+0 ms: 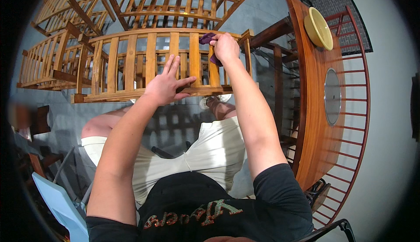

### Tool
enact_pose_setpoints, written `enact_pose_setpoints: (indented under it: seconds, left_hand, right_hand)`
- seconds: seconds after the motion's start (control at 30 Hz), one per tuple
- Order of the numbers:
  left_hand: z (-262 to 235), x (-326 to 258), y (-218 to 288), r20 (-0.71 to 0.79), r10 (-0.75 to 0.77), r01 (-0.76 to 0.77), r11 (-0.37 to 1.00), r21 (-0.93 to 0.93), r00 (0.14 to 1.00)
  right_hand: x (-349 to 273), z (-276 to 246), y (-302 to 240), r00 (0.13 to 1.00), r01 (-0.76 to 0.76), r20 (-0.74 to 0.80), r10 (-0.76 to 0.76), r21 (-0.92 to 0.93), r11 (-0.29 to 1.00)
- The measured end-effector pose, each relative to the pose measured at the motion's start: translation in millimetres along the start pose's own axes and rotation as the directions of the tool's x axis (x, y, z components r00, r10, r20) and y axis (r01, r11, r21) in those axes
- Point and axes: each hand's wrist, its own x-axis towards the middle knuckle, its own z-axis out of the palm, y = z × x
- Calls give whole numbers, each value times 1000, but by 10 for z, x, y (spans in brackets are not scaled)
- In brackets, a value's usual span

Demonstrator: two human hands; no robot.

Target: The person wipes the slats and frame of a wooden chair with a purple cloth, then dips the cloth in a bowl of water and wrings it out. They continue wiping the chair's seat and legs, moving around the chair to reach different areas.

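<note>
While a yellow basin (322, 31) sits on the wooden table (314, 106) at the upper right of the frame, its contents cannot be fully confirmed. Left hand (167, 84), left of centre: fingers spread, laid on the slatted wooden bench (151, 58) across the upper middle. Right hand (226, 48), upper centre: fingers curled, gripping a purple cloth (206, 38) against the bench's right-end slats.

Near the upper centre of the frame, the person's right hand (226, 48) is holding a crumpled dark purple cloth (206, 38) against a long, slatted brown wooden frame (151, 52), while the left hand (165, 84) is lying spread across it. At right, a round pale-yellow plastic basin (320, 28) is sitting on a long reddish-brown wooden desk (313, 97).
</note>
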Motion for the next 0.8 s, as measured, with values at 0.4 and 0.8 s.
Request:
enact_pose_setpoints:
  seconds: [0.4,0.8]
  left_hand:
    - [23,-29,-18,-54,-14,8,994,-107,998]
    - [93,-21,16,-58,-6,6,1000,-14,998]
  right_hand:
    - [-672,-155,145,980,85,177,-86,16,996]
    - [-1445,-218,56,976,121,194,-103,-85,989]
